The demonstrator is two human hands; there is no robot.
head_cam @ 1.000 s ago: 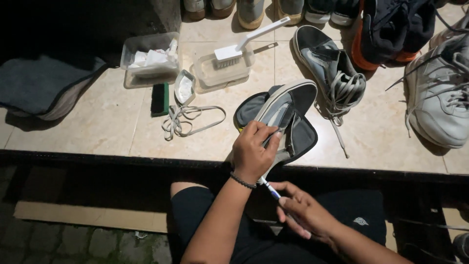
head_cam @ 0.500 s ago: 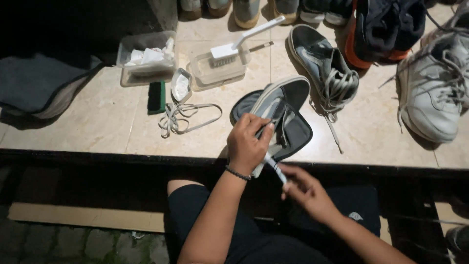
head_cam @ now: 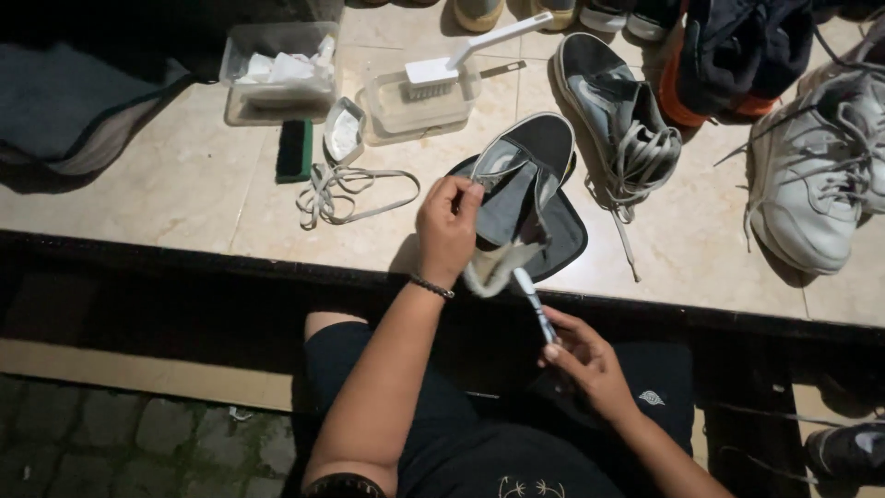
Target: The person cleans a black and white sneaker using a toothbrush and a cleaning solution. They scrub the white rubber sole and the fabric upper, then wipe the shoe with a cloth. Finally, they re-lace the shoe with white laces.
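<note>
— What lay around the work on the tiled ledge (head_cam: 166, 198)?

— In the upper left of the frame stood a clear plastic tub (head_cam: 277, 69) with crumpled white cloths in it. Just right of it was a second clear tub (head_cam: 406, 106) with a white scrubbing brush (head_cam: 461, 55) laid across its rim. Below those sat a dark green block (head_cam: 295, 149), a small whitish insole-like piece (head_cam: 345, 134) and a loose pale shoelace (head_cam: 346, 192). A folded dark cloth (head_cam: 74, 111) filled the far left edge.

— And on the right side?

— A grey laced sneaker (head_cam: 613, 111) lay at the upper centre right, its laces trailing down. A white sneaker (head_cam: 820, 175) sat at the right edge, and more shoes lined the top of the frame.

— Did anything crowd the hands?

— The trailing laces of the other sneaker ran just beside the mat; nothing covered the shoe.

— Where was the shoe being handled?

— At the centre of the frame, on a dark mat (head_cam: 567, 242) near the ledge's front edge. It was a dark grey sneaker (head_cam: 525, 161) with a white sole rim and no lace.

— The hands?

— The left hand (head_cam: 447, 231) gripped the sneaker's side and a pale cloth (head_cam: 493, 266) at its heel. The right hand (head_cam: 585, 360), lower down, pinched a slim white-handled brush (head_cam: 533, 300) whose tip met that cloth.
</note>
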